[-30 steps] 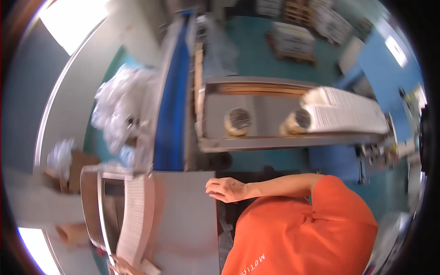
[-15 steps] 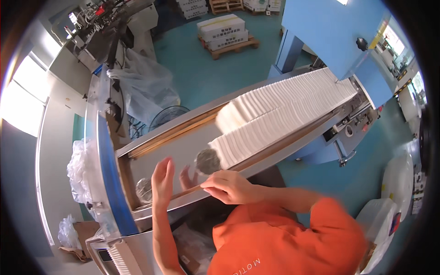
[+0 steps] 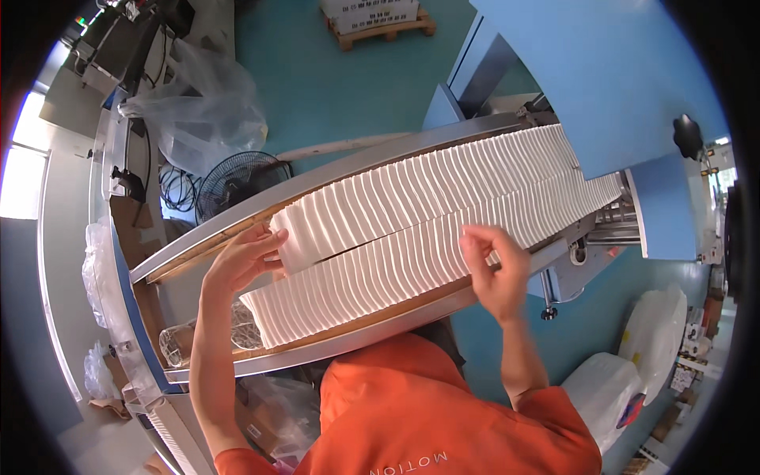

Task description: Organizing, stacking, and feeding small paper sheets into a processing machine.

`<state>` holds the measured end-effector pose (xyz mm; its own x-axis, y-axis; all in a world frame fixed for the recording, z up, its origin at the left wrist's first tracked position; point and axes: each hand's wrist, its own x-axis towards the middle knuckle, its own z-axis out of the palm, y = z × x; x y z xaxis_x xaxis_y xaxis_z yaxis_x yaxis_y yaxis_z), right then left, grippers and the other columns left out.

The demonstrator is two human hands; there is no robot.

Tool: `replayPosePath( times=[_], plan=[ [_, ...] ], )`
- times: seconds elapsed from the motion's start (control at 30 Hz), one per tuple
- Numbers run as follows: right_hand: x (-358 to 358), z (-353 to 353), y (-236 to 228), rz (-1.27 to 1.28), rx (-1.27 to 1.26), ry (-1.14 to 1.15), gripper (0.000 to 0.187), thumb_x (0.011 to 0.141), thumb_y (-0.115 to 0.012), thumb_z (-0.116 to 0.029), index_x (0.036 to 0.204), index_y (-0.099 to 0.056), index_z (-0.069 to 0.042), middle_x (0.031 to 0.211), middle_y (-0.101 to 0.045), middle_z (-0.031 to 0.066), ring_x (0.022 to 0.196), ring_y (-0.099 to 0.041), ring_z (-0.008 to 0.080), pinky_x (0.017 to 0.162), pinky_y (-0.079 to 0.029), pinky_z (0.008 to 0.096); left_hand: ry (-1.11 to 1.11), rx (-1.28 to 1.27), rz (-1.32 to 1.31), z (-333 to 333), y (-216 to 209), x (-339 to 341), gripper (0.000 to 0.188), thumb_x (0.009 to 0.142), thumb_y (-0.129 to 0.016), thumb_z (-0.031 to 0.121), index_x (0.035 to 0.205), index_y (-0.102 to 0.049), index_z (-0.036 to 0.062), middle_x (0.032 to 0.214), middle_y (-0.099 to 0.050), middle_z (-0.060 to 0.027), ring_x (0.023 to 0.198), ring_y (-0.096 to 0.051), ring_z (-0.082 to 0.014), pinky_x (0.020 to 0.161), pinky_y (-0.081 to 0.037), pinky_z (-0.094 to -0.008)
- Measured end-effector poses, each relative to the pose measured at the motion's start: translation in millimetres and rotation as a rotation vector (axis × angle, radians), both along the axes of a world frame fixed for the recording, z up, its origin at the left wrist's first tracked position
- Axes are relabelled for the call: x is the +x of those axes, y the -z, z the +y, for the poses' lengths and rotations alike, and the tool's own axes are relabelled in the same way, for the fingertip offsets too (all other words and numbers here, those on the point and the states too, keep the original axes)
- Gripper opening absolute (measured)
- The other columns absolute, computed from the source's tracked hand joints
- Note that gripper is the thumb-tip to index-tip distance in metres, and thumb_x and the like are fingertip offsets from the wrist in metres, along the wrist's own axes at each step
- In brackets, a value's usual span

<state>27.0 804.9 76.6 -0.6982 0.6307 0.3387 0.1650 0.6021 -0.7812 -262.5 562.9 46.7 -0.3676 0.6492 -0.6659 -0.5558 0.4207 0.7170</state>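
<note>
Two long rows of thin white folded sheets, like tissues or napkins, stand on edge side by side in a metal-sided trough. At the left end of the far row [image 3: 396, 194], my left hand [image 3: 247, 257] is bent with its fingers apart, touching the end sheets. Above the near row [image 3: 380, 273], my right hand [image 3: 500, 273] is raised, fingers loosely curled and thumb apart, holding nothing visible. A round grey weight-like piece wrapped in clear film [image 3: 247, 324] rests against the near row's left end. Beside it lies a brown wrapped cylinder [image 3: 178, 345].
The trough's metal rail [image 3: 317, 354] runs along my front. A blue machine housing [image 3: 609, 87] stands over the right end. Beyond the trough are a black fan [image 3: 237, 182], clear plastic sheeting [image 3: 214, 103] and a pallet [image 3: 380, 32] with boxes.
Both rows now reach much farther left along the trough, and the round wrapped piece has moved left with the near row. My left hand has moved to the far row's end; my right hand has moved right and up.
</note>
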Motion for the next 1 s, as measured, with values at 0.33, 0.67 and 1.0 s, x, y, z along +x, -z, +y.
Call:
replayPosePath(
  times=[0.33,0.67,1.0],
  plan=[
    [-31.6,54.6,-12.2,-0.157,-0.103,0.063,0.032,0.088,-0.068,-0.009,0.117,-0.058,-0.001,0.084,-0.059,0.0088,0.062,-0.050,0.0167,0.058,-0.045,0.0292,-0.119,-0.159,0.228,28.2,-1.1,32.5,0.034,0.096,-0.061,0.043,0.104,-0.059,0.0100,0.090,-0.060,0.0038,0.084,-0.056,-0.0037,0.074,-0.047,-0.0225],
    [-47.8,53.0,-3.5,-0.165,0.140,-0.040,0.034,0.088,-0.067,-0.009,0.120,-0.058,-0.002,0.109,-0.059,0.0135,0.097,-0.058,0.0293,0.087,-0.048,0.0362,-0.198,-0.253,0.592,16.9,-6.2,43.0,0.024,0.101,-0.056,0.027,0.110,-0.059,0.0052,0.095,-0.063,-0.0024,0.084,-0.062,-0.0076,0.069,-0.053,-0.0237],
    [-139.8,-102.4,22.3,-0.386,0.020,-0.532,0.062,0.087,-0.058,-0.055,0.126,-0.059,-0.007,0.157,-0.023,0.0178,0.149,-0.014,0.0329,0.117,-0.007,0.0565,-0.072,-0.025,0.142,-2.6,-28.8,49.4,0.086,0.096,-0.018,0.071,0.143,-0.043,0.0021,0.144,-0.048,-0.0127,0.136,-0.041,-0.0265,0.112,-0.029,-0.0387]
  ],
)
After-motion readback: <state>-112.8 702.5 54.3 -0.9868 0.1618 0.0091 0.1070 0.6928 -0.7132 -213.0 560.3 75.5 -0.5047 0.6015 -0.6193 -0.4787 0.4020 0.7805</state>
